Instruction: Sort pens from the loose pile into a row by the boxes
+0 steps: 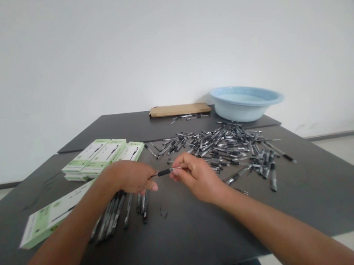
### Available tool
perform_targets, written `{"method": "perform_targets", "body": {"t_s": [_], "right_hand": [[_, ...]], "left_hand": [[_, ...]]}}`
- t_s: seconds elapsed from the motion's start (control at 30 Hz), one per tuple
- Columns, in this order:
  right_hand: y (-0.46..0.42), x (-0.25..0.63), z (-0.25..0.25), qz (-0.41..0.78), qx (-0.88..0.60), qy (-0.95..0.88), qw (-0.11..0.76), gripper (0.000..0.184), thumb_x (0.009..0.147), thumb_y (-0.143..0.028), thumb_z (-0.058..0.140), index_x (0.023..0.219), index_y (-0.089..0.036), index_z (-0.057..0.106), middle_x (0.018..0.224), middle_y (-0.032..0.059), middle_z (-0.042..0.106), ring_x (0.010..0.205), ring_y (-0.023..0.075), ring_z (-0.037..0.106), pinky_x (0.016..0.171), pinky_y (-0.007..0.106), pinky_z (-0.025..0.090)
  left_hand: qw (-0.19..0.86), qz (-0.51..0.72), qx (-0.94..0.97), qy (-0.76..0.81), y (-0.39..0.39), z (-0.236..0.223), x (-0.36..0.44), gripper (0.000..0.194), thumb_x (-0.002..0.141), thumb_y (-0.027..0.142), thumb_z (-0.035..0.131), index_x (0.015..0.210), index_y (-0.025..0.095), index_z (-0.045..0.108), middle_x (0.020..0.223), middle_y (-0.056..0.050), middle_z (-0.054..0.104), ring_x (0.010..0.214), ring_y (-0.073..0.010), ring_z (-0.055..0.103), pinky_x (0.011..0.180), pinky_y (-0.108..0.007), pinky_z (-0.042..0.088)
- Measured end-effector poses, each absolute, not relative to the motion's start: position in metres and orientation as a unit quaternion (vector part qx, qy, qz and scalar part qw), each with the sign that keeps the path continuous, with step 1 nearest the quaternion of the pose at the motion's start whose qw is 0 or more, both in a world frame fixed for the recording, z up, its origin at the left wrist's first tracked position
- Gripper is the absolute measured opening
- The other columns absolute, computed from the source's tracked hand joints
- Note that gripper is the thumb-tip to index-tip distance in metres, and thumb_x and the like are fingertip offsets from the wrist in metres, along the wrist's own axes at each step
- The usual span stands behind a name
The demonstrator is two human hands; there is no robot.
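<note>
A pen with a black grip is held level between my two hands over the middle of the dark table. My left hand has one end of it, partly hidden under the fingers. At the other end, my right hand pinches the clear part between thumb and fingers. Below my left hand lie several pens side by side, partly covered by my forearm. Just beyond my right hand spreads a large heap of loose pens.
White and green pen boxes are stacked at the left, with another box nearer me. A light blue basin stands at the back right, beside a flat brown cardboard piece. Several thin pen parts lie before the cardboard.
</note>
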State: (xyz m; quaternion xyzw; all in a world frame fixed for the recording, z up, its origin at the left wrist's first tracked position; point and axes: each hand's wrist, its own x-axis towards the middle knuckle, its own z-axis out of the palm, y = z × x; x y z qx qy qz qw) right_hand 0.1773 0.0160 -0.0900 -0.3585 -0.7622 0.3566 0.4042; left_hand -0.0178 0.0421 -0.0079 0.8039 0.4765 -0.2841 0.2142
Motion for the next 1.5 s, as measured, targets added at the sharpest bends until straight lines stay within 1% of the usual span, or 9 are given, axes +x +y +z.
{"method": "perform_targets", "body": {"t_s": [0.3, 0.43, 0.5, 0.73, 0.9, 1.07, 1.2, 1.3, 1.5], "right_hand": [[0.015, 0.177, -0.083, 0.267, -0.397, -0.798, 0.366, 0.035, 0.095, -0.037, 0.048, 0.066, -0.017, 0.055, 0.062, -0.0002, 0.059, 0.059, 0.0111, 0.054, 0.057, 0.022, 0.034], [0.017, 0.183, -0.081, 0.291, -0.363, -0.812, 0.353, 0.023, 0.090, -0.040, 0.056, 0.097, -0.019, 0.058, 0.066, -0.0017, 0.061, 0.059, 0.0123, 0.056, 0.055, 0.022, 0.033], [0.017, 0.187, -0.079, 0.295, -0.343, -0.818, 0.356, 0.036, 0.086, -0.037, 0.061, 0.115, -0.020, 0.049, 0.074, -0.0018, 0.064, 0.061, 0.0126, 0.057, 0.056, 0.022, 0.035], [0.013, 0.189, -0.076, 0.213, -0.352, -0.842, 0.350, 0.006, 0.089, -0.024, 0.051, 0.094, -0.021, 0.050, 0.071, -0.0018, 0.058, 0.063, 0.0129, 0.054, 0.057, 0.022, 0.033], [0.016, 0.189, -0.077, 0.169, -0.377, -0.861, 0.297, 0.025, 0.094, -0.041, 0.045, 0.086, -0.020, 0.056, 0.070, 0.0011, 0.061, 0.064, 0.0145, 0.055, 0.056, 0.024, 0.028], [0.012, 0.191, -0.077, 0.183, -0.355, -0.867, 0.299, 0.029, 0.087, -0.038, 0.057, 0.109, -0.021, 0.049, 0.075, -0.0011, 0.064, 0.062, 0.0147, 0.057, 0.056, 0.023, 0.032], [0.013, 0.190, -0.078, 0.145, -0.330, -0.875, 0.323, 0.012, 0.093, -0.030, 0.048, 0.094, -0.020, 0.054, 0.079, 0.0015, 0.063, 0.069, 0.0151, 0.056, 0.061, 0.024, 0.034], [0.017, 0.191, -0.078, 0.151, -0.322, -0.878, 0.320, 0.025, 0.095, -0.038, 0.044, 0.084, -0.019, 0.056, 0.078, 0.0024, 0.063, 0.071, 0.0151, 0.057, 0.062, 0.024, 0.035], [0.020, 0.198, -0.076, 0.201, -0.334, -0.857, 0.336, 0.025, 0.087, -0.032, 0.059, 0.109, -0.022, 0.051, 0.079, -0.0007, 0.064, 0.065, 0.0138, 0.057, 0.060, 0.023, 0.036]], "left_hand": [[0.212, -0.279, 0.805, 0.479, 0.038, -0.009, -0.014, 0.025, 0.086, 0.036, 0.047, 0.074, 0.019, 0.062, 0.076, -0.007, 0.073, 0.068, -0.0231, 0.065, 0.053, -0.027, 0.039], [0.231, -0.272, 0.803, 0.477, 0.041, -0.013, -0.019, 0.024, 0.084, 0.035, 0.046, 0.070, 0.020, 0.059, 0.074, -0.007, 0.073, 0.068, -0.0239, 0.066, 0.054, -0.028, 0.040], [0.232, -0.269, 0.804, 0.476, 0.043, -0.015, -0.023, 0.026, 0.085, 0.036, 0.045, 0.071, 0.019, 0.060, 0.076, -0.008, 0.074, 0.068, -0.0247, 0.067, 0.054, -0.028, 0.041], [0.217, -0.280, 0.806, 0.474, 0.044, -0.020, -0.023, 0.027, 0.084, 0.038, 0.044, 0.071, 0.020, 0.060, 0.074, -0.008, 0.074, 0.068, -0.0253, 0.067, 0.052, -0.029, 0.040], [0.244, -0.273, 0.799, 0.478, 0.042, -0.018, -0.020, 0.024, 0.082, 0.037, 0.046, 0.073, 0.020, 0.060, 0.075, -0.007, 0.074, 0.070, -0.0247, 0.067, 0.055, -0.029, 0.042], [0.237, -0.269, 0.801, 0.480, 0.043, -0.019, -0.023, 0.027, 0.082, 0.039, 0.045, 0.069, 0.020, 0.060, 0.072, -0.008, 0.072, 0.067, -0.0261, 0.067, 0.054, -0.030, 0.042], [0.241, -0.264, 0.804, 0.475, 0.043, -0.020, -0.024, 0.025, 0.081, 0.037, 0.046, 0.069, 0.020, 0.061, 0.071, -0.007, 0.072, 0.066, -0.0256, 0.067, 0.053, -0.029, 0.042], [0.247, -0.264, 0.806, 0.468, 0.043, -0.019, -0.023, 0.022, 0.081, 0.035, 0.046, 0.071, 0.021, 0.060, 0.073, -0.007, 0.073, 0.067, -0.0246, 0.067, 0.054, -0.028, 0.042], [0.232, -0.271, 0.805, 0.474, 0.041, -0.017, -0.020, 0.026, 0.083, 0.035, 0.044, 0.068, 0.019, 0.060, 0.072, -0.008, 0.073, 0.066, -0.0249, 0.067, 0.054, -0.030, 0.043]]}}
